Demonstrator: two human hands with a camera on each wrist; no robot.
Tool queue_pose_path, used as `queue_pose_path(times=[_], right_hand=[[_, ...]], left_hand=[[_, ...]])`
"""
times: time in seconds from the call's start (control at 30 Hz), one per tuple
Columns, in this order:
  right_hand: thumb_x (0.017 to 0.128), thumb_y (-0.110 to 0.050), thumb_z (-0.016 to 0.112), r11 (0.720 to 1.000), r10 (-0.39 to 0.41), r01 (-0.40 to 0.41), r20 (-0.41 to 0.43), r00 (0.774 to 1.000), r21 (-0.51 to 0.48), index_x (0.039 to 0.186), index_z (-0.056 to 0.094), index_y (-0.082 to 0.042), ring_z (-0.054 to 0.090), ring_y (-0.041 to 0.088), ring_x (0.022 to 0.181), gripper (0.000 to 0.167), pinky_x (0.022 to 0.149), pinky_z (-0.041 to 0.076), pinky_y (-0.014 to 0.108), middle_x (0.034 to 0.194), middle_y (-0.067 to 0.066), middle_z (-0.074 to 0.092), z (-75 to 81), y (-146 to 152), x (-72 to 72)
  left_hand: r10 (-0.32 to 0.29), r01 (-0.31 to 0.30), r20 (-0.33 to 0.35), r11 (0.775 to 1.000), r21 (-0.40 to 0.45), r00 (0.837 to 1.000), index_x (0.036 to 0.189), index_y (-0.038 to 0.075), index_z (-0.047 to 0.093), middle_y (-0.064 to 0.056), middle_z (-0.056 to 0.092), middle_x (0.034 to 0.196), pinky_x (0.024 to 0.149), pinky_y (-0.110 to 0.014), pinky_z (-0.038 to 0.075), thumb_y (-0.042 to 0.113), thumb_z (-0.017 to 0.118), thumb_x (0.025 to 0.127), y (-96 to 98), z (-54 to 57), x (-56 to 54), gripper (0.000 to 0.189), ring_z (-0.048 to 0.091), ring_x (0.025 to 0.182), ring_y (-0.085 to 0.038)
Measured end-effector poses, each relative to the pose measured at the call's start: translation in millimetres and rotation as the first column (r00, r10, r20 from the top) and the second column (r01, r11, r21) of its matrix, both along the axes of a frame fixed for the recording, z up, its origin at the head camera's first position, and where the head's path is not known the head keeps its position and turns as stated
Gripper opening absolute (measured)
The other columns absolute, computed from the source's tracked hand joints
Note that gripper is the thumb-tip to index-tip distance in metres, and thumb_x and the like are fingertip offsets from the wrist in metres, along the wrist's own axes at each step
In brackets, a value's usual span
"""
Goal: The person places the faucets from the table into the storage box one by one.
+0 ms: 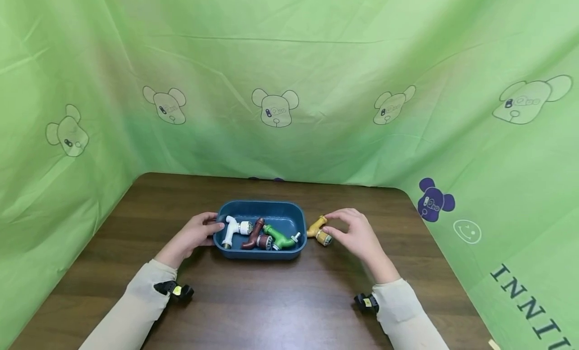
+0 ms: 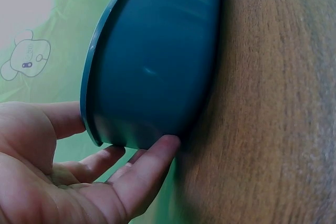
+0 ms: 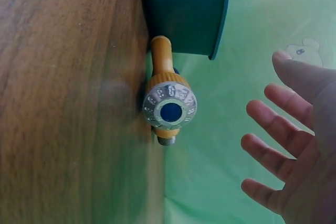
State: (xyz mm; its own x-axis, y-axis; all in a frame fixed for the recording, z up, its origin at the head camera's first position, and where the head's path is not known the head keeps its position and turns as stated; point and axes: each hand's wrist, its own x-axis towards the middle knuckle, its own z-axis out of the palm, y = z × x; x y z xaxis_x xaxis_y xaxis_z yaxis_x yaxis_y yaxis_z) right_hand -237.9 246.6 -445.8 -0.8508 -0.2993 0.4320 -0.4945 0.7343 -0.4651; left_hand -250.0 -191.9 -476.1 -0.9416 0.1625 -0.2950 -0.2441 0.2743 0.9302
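Observation:
A blue plastic basin (image 1: pixel 260 255) sits on the table. My left hand (image 1: pixel 192 238) grips its left end, the thumb at the rim and the fingers against the outer wall (image 2: pixel 152 66). Inside lie a white tap (image 1: pixel 230 230), a brown tap (image 1: pixel 254 237) and a green tap (image 1: pixel 280 238), side by side. Just outside the right end is a yellow tap (image 1: pixel 318 230) with a ribbed, silver-faced knob (image 3: pixel 170 109). My right hand (image 1: pixel 355 232) hovers beside this tap with fingers extended; the right wrist view shows a gap between them.
The brown wooden table (image 1: pixel 253 299) carries the basin and the yellow tap. A green cloth (image 1: pixel 280 149) printed with bear heads hangs along the table's back and both sides. Each wrist wears a black camera strap.

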Motion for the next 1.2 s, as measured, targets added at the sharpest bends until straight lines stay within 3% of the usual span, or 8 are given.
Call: queue_pose_path(times=[0.33,0.67,0.93,1.2], right_hand=[[0.088,-0.035,0.082,0.996,-0.084,0.083,0.065,0.994,0.013,0.115,0.076,-0.014,0.062,0.029,0.118,0.035,0.102,0.047,0.053,0.115,0.003,0.074,-6.7,-1.1,-0.3],[0.092,-0.041,0.077,0.972,-0.233,0.231,0.135,0.963,0.036,0.121,0.073,-0.012,0.061,0.035,0.122,0.042,0.105,0.046,0.055,0.122,0.009,0.073,-14.4,-8.2,0.2],[0.093,-0.043,0.075,0.963,-0.268,0.257,0.197,0.943,0.081,0.125,0.071,-0.01,0.06,0.036,0.123,0.046,0.105,0.046,0.057,0.124,0.01,0.072,-16.5,-10.4,3.3],[0.09,-0.044,0.077,0.962,-0.267,0.248,0.209,0.941,0.112,0.123,0.071,-0.01,0.063,0.035,0.119,0.048,0.102,0.047,0.056,0.122,0.009,0.073,-19.2,-10.6,4.0]], left_hand=[[0.011,-0.011,0.003,1.0,-0.008,1.0,0.153,-0.003,0.036,-0.027,0.049,0.145,0.092,-0.046,0.059,0.021,0.06,0.104,-1.9,-2.9,0.7,0.06,0.059,0.122,-0.034],[0.007,-0.007,0.004,1.0,-0.002,1.0,0.153,-0.003,0.036,-0.027,0.048,0.145,0.092,-0.047,0.06,0.022,0.061,0.104,-3.4,-2.6,1.2,0.061,0.059,0.123,-0.035],[0.006,-0.006,0.008,1.0,0.009,1.0,0.153,-0.003,0.036,-0.027,0.048,0.145,0.092,-0.047,0.059,0.021,0.061,0.104,-2.4,-3.3,1.3,0.06,0.059,0.122,-0.034],[-0.001,0.001,-0.003,1.0,0.019,1.0,0.153,-0.005,0.036,-0.028,0.049,0.145,0.092,-0.047,0.06,0.02,0.06,0.104,-0.5,-0.9,2.9,0.06,0.059,0.123,-0.034]])
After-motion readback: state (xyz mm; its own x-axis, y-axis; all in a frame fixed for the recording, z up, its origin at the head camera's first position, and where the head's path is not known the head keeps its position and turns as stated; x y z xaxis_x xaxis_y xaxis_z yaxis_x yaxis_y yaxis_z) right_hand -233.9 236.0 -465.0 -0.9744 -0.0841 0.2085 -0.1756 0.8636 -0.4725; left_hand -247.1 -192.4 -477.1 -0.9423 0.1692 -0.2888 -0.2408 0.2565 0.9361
